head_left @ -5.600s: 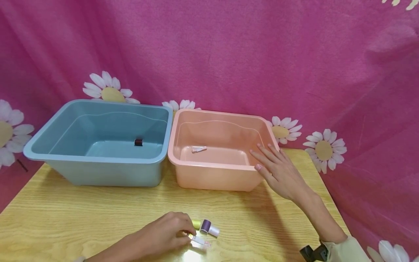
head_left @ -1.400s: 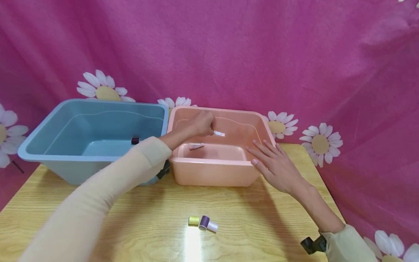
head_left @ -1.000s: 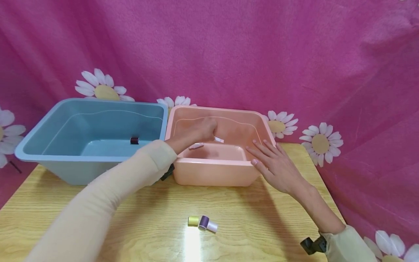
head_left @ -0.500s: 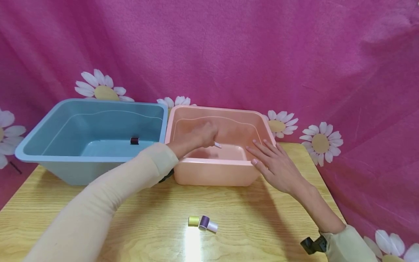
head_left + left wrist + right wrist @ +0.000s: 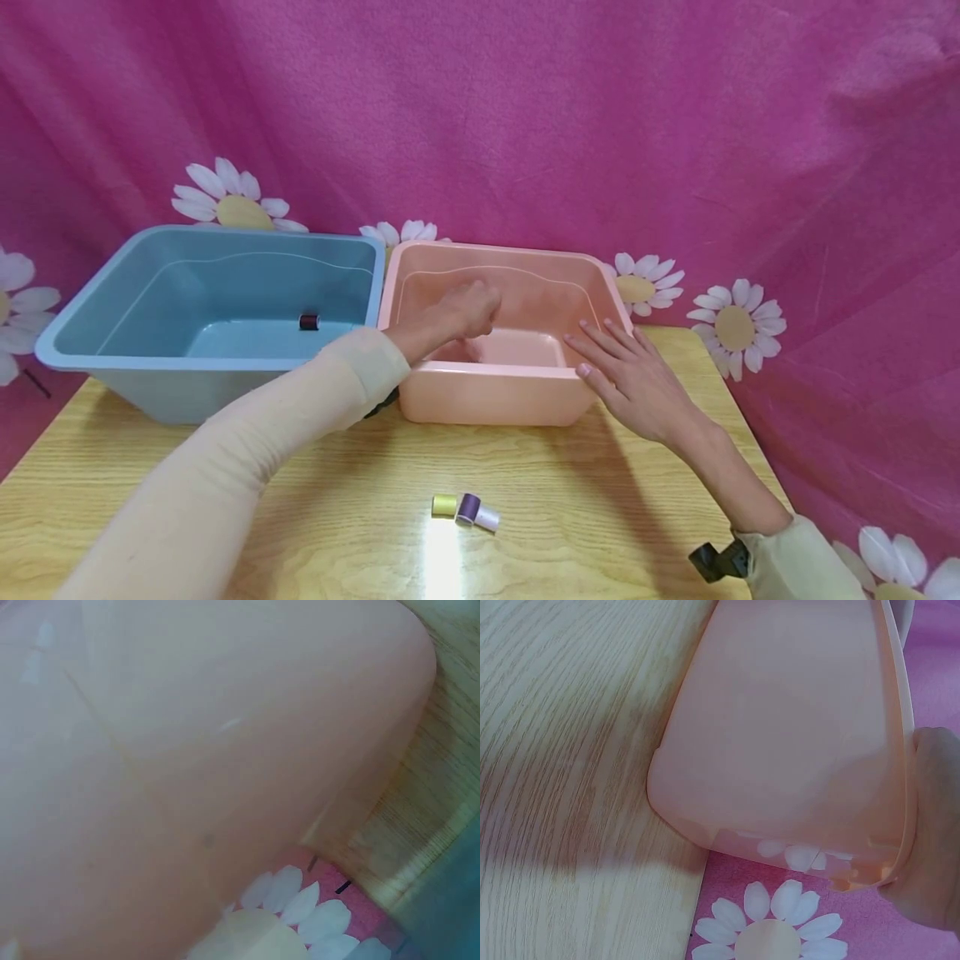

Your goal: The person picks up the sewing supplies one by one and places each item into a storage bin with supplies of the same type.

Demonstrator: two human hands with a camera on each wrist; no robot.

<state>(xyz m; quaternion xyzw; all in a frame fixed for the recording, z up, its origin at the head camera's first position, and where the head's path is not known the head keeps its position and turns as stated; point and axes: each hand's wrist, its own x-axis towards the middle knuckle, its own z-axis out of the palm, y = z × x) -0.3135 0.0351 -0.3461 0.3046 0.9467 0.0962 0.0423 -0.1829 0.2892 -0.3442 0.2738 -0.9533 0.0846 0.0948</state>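
My left hand (image 5: 474, 308) reaches down inside the pink tub (image 5: 495, 398), fingers bent downward and mostly hidden behind the back of the hand. I cannot tell whether it still holds the small white, pink-marked strip-like item, which is out of sight. In the left wrist view only the tub's wall (image 5: 225, 772) fills the picture. My right hand (image 5: 637, 387) rests with straight, spread fingers on the tub's right rim; the right wrist view shows that hand (image 5: 937, 832) at the rim.
A blue tub (image 5: 247, 392) stands to the left, with a dark thread spool (image 5: 308, 322) inside. On the wooden table (image 5: 570, 533) lie a yellow spool (image 5: 444, 505), a purple spool (image 5: 468, 509) and a white spool (image 5: 487, 519). A magenta daisy cloth (image 5: 525, 125) hangs behind.
My left hand has carried the white item from the table into the pink tub and lowered it; the item has gone from view. The right hand stays on the rim.
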